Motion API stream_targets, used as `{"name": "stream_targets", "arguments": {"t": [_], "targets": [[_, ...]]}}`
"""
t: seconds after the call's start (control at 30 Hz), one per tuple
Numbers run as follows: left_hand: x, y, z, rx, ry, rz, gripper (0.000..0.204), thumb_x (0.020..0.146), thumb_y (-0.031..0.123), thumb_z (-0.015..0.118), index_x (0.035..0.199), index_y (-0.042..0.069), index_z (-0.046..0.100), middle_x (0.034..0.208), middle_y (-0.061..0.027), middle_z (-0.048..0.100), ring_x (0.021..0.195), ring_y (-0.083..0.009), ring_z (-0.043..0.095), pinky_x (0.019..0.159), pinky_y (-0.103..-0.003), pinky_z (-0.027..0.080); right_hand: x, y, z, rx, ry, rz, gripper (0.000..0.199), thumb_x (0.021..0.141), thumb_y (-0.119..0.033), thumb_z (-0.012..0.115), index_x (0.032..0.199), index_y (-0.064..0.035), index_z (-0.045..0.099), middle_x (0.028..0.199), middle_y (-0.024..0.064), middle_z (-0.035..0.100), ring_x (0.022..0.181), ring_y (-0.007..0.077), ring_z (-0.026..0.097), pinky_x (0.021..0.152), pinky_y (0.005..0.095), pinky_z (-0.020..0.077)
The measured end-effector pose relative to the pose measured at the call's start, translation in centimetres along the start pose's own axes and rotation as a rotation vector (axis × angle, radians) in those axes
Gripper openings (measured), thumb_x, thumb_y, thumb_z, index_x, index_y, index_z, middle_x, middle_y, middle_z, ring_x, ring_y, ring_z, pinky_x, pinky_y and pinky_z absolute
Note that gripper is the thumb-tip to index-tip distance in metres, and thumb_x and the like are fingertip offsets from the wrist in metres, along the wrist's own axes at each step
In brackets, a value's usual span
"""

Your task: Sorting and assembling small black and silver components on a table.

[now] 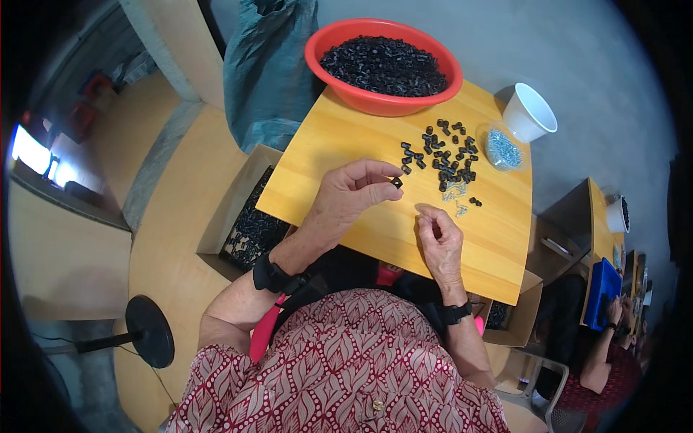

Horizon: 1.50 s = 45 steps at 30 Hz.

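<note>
My left hand [350, 193] pinches a small black plastic piece [396, 183] between thumb and fingertips, above the yellow wooden table [346, 137]. To its right, my right hand [440, 244] is held low over the table with its fingers curled and the tips pressed together. Whatever lies in those fingertips is too small to tell. Beyond both hands, loose black plastic pieces [451, 167] are scattered in a heap. Several silver screws [460, 209] lie at the heap's near edge. A clear tub [504, 150] of silver screws stands right of the heap.
A red basin [382, 107] full of black pieces sits at the table's far edge, near a white bucket [530, 113]. Open cardboard boxes [224, 224] flank the table below. A green sack [263, 79] stands at far left. At right, another person's arm [598, 364] reaches toward a blue tray [596, 296].
</note>
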<state>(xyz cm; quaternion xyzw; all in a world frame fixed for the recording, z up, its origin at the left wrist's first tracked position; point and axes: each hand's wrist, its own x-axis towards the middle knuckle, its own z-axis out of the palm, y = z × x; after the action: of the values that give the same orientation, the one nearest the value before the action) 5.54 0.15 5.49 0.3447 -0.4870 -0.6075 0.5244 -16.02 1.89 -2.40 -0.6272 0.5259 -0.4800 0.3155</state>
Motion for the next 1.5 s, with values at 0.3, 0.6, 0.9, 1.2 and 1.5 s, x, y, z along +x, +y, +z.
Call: {"name": "stream_targets", "arguments": {"t": [0.3,0.6,0.9,1.2,1.5], "targets": [[-2.3,1.8,-6.2,0.002,0.336,0.05,0.019,0.094,0.009,0.061,0.11,0.0,0.064,0.094,-0.0086,0.069,0.09,-0.0163,0.068,0.086,-0.028,0.053,0.0,-0.1,0.1,0.019,-0.01,0.012,0.017,0.09,-0.001,0.06,0.105,0.0011,0.067,0.075,-0.0016,0.056,0.065,0.0054,0.05,0.059,0.0207,0.0434],[-5.6,0.0,-16.7,0.154,0.725,0.067,0.019,0.093,0.013,0.064,0.109,0.003,0.066,0.094,-0.0067,0.07,0.089,-0.0153,0.068,0.086,-0.028,0.052,0.1,0.3,0.1,-0.003,0.007,-0.019,0.017,0.091,-0.002,0.059,0.106,0.0001,0.067,0.078,-0.0013,0.057,0.069,0.0057,0.051,0.064,0.0203,0.0449],[-6.2,-0.4,-16.4,-0.133,0.627,0.02,0.027,0.091,0.007,0.065,0.116,-0.001,0.061,0.103,-0.0139,0.069,0.098,-0.0228,0.068,0.096,-0.034,0.052,0.0,-0.2,-0.1,-0.058,-0.031,0.016,0.017,0.092,-0.003,0.059,0.107,0.0004,0.067,0.085,0.0001,0.062,0.075,0.0075,0.055,0.069,0.0216,0.0465],[-6.5,3.0,-11.9,-0.194,0.444,0.175,0.022,0.092,0.008,0.064,0.112,-0.003,0.063,0.102,-0.0121,0.069,0.099,-0.0199,0.068,0.094,-0.032,0.053,-0.1,-0.2,0.0,-0.007,-0.036,0.127,0.019,0.093,-0.006,0.058,0.109,0.001,0.066,0.093,0.0047,0.067,0.086,0.0112,0.059,0.08,0.0248,0.0477],[-5.5,4.2,-7.7,-0.194,0.273,0.123,0.022,0.089,0.002,0.064,0.111,-0.001,0.062,0.1,-0.0122,0.069,0.097,-0.0212,0.068,0.09,-0.032,0.054,0.0,0.4,0.0,-0.001,-0.032,0.076,0.018,0.093,-0.005,0.058,0.107,0.0006,0.067,0.092,0.0052,0.067,0.085,0.0113,0.06,0.079,0.0249,0.0482]]}}
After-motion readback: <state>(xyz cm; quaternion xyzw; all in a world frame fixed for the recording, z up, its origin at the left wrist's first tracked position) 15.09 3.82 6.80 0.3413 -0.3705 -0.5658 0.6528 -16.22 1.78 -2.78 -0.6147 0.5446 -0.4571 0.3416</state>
